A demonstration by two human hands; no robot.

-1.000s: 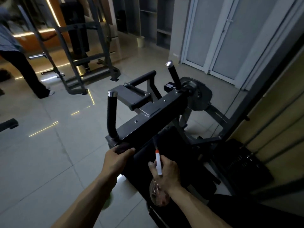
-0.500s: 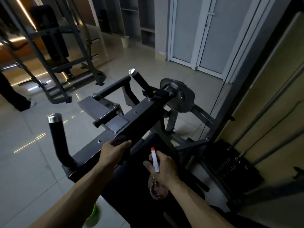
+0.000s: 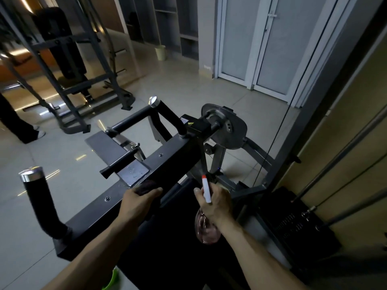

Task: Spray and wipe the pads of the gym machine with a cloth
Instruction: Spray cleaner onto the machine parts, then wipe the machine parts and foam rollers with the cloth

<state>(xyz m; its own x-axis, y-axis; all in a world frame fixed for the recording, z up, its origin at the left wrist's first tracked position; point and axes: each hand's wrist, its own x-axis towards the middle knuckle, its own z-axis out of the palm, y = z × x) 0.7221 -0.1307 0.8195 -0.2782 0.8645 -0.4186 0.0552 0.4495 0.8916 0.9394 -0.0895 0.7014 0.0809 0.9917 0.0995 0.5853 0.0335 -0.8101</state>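
Both hands hold something: left hand [image 3: 137, 205] clutches cloth [image 3: 146, 185] on bar [image 3: 171, 159]; right hand [image 3: 216, 203], at its 3 o'clock, grips bottle [image 3: 206, 230].

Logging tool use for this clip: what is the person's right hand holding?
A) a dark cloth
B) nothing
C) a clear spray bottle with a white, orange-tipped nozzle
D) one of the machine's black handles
C: the right hand grips the spray bottle, its white nozzle showing above the fingers, while the left hand holds the dark cloth on the machine's bar.
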